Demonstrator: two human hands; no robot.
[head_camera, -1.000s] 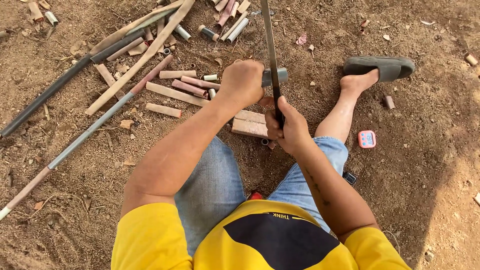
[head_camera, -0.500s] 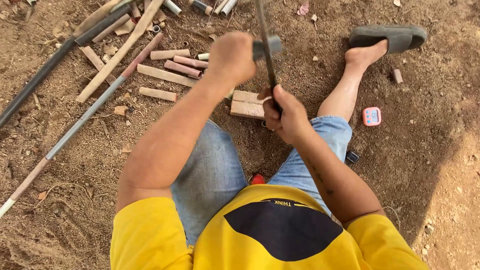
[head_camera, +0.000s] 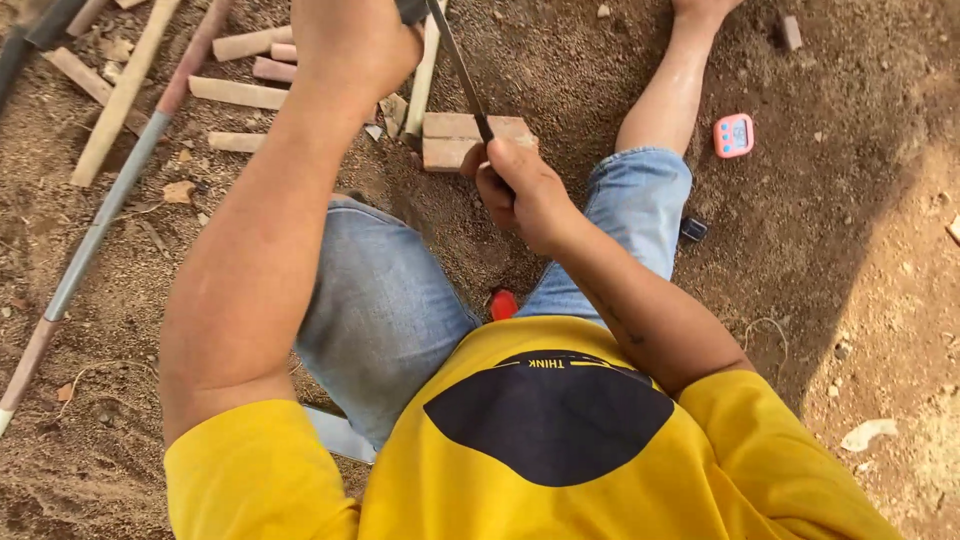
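I sit on bare dirt in jeans and a yellow shirt. My right hand (head_camera: 520, 190) grips the handle of a long dark blade (head_camera: 460, 70) that slants up and away to the top edge. My left hand (head_camera: 350, 45) is a closed fist high in the view, just left of the blade. It holds a pale stick (head_camera: 423, 80) with a dark grey upper end. The stick runs down beside the blade to a small wooden block (head_camera: 470, 140) on the ground between my legs.
Several cut wooden sticks (head_camera: 240, 92) lie at the upper left beside a long grey pipe (head_camera: 100, 230). A pink timer (head_camera: 733, 135) lies right of my shin, a small black object (head_camera: 693, 229) by my knee, a red object (head_camera: 503, 303) between my thighs.
The view has closed in on my hands. Both hands and the blade sit higher in the frame, and the sandalled foot has slid out at the top edge.
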